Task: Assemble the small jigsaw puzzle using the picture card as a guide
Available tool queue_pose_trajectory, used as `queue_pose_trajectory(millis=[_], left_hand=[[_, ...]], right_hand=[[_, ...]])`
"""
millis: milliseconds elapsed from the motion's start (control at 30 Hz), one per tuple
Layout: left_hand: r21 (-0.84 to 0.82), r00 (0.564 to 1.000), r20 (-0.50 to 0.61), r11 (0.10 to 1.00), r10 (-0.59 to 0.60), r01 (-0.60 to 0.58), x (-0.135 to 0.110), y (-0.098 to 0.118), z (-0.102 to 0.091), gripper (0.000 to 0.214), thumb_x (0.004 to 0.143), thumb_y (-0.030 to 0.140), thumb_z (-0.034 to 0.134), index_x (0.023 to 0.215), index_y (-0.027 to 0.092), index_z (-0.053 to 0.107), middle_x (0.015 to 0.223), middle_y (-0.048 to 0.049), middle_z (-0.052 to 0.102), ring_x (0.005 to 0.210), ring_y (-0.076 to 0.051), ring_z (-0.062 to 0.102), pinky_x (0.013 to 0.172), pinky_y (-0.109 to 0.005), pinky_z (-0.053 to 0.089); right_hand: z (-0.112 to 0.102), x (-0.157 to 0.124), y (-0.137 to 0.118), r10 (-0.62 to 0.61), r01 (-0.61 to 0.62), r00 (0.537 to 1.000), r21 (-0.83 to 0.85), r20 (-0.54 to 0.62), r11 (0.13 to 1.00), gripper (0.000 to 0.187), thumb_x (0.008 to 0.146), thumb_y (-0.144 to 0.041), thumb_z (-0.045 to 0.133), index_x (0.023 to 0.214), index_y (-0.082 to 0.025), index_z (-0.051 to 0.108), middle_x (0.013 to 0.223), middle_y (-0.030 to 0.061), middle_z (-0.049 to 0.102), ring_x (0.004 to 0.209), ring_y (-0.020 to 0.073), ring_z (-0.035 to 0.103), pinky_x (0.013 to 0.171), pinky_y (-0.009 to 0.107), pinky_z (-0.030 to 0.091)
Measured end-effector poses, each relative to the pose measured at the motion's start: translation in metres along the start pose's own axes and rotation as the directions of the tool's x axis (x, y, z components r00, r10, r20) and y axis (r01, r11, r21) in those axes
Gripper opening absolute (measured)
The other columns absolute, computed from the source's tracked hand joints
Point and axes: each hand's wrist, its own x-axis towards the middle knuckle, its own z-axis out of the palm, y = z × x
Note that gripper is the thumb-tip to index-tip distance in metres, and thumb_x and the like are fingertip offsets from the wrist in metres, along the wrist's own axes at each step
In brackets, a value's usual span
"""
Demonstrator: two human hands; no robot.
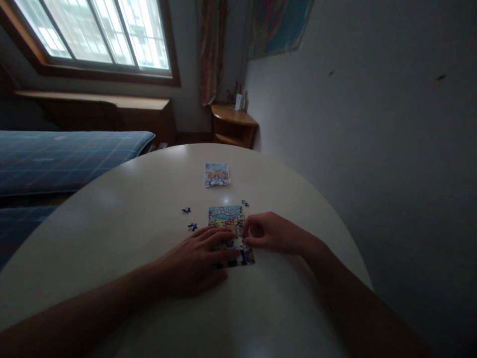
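A small jigsaw puzzle with a colourful cartoon picture lies on the white table, with a pale gap showing in its lower right part. My left hand rests flat across the puzzle's left and lower part, fingers spread, covering much of it. At the puzzle's right edge my right hand pinches thumb and forefinger together beside the gap; whatever is between the fingertips is hidden. Two loose jigsaw pieces, an upper piece and a lower piece, lie left of the puzzle. Another loose piece lies by its top right corner.
Farther back on the round white table lies a printed packet with a similar cartoon picture. A wall runs close along the right side. Beyond the table are a blue plaid mattress and a wooden corner shelf.
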Motion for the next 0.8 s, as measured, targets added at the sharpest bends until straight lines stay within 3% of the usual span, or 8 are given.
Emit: queue_pose_trajectory(millis=[200, 300, 367, 433, 633, 800], left_hand=[[-0.013, 1.0, -0.008, 1.0, -0.004, 0.004, 0.001, 0.001, -0.001, 0.049, 0.09, 0.029, 0.061, 0.138, 0.03, 0.052, 0.151, -0.0084, 0.044, 0.139, -0.032, 0.041, 0.114, -0.055, 0.037], [-0.018, 1.0, -0.009, 1.0, -0.007, 0.007, 0.0, 0.0, -0.001, 0.049, 0.09, 0.029, 0.061, 0.138, 0.03, 0.053, 0.151, -0.0081, 0.044, 0.139, -0.032, 0.041, 0.114, -0.055, 0.037], [-0.024, 1.0, -0.014, 1.0, -0.006, 0.005, 0.0, -0.001, 0.0, 0.05, 0.09, 0.03, 0.061, 0.139, 0.031, 0.052, 0.152, -0.0078, 0.043, 0.139, -0.031, 0.041, 0.114, -0.055, 0.036], [-0.032, 1.0, -0.017, 0.999, -0.001, 0.001, -0.001, -0.001, 0.001, 0.05, 0.09, 0.031, 0.061, 0.139, 0.031, 0.051, 0.153, -0.0074, 0.042, 0.14, -0.031, 0.04, 0.115, -0.054, 0.035], [-0.045, 1.0, 0.0, 0.999, -0.024, 0.024, 0.0, 0.001, -0.001, 0.051, 0.091, 0.031, 0.061, 0.14, 0.029, 0.05, 0.152, -0.0076, 0.043, 0.14, -0.031, 0.04, 0.116, -0.053, 0.034], [-0.076, 1.0, -0.005, 0.997, -0.029, 0.029, 0.0, 0.001, -0.001, 0.045, 0.091, 0.031, 0.06, 0.134, 0.022, 0.052, 0.149, -0.0099, 0.046, 0.14, -0.029, 0.04, 0.118, -0.05, 0.032]], right_hand=[[-0.001, 0.003, 0.005, -0.066, 0.057, 0.994, -0.105, -0.088, 0.993, 0.013, 0.085, -0.031, 0.07, 0.086, -0.019, 0.074, 0.073, 0.0004, 0.065, 0.063, 0.0123, 0.055, 0.061, 0.025, 0.039], [0.001, 0.013, 0.015, -0.117, 0.071, 0.96, -0.185, -0.253, 0.98, 0.017, 0.091, -0.027, 0.062, 0.102, -0.019, 0.073, 0.094, 0.0062, 0.07, 0.083, 0.0167, 0.061, 0.078, 0.029, 0.046], [0.004, 0.021, 0.024, -0.16, 0.054, 0.921, -0.289, -0.356, 0.956, 0.028, 0.093, -0.025, 0.059, 0.118, -0.018, 0.069, 0.117, 0.011, 0.066, 0.106, 0.0215, 0.059, 0.096, 0.035, 0.044], [0.007, 0.028, 0.032, -0.169, 0.003, 0.901, -0.383, -0.4, 0.924, 0.037, 0.095, -0.027, 0.056, 0.13, -0.018, 0.063, 0.127, 0.0124, 0.062, 0.116, 0.0242, 0.055, 0.104, 0.04, 0.04], [0.002, 0.028, 0.039, -0.13, -0.049, 0.931, -0.471, -0.34, 0.881, 0.035, 0.097, -0.027, 0.053, 0.127, -0.018, 0.066, 0.125, 0.0123, 0.064, 0.115, 0.0251, 0.056, 0.103, 0.041, 0.043], [-0.013, 0.013, 0.031, -0.057, -0.045, 0.962, -0.359, -0.268, 0.932, 0.024, 0.089, -0.021, 0.061, 0.109, -0.016, 0.073, 0.111, 0.0115, 0.068, 0.101, 0.0228, 0.062, 0.095, 0.036, 0.047]])
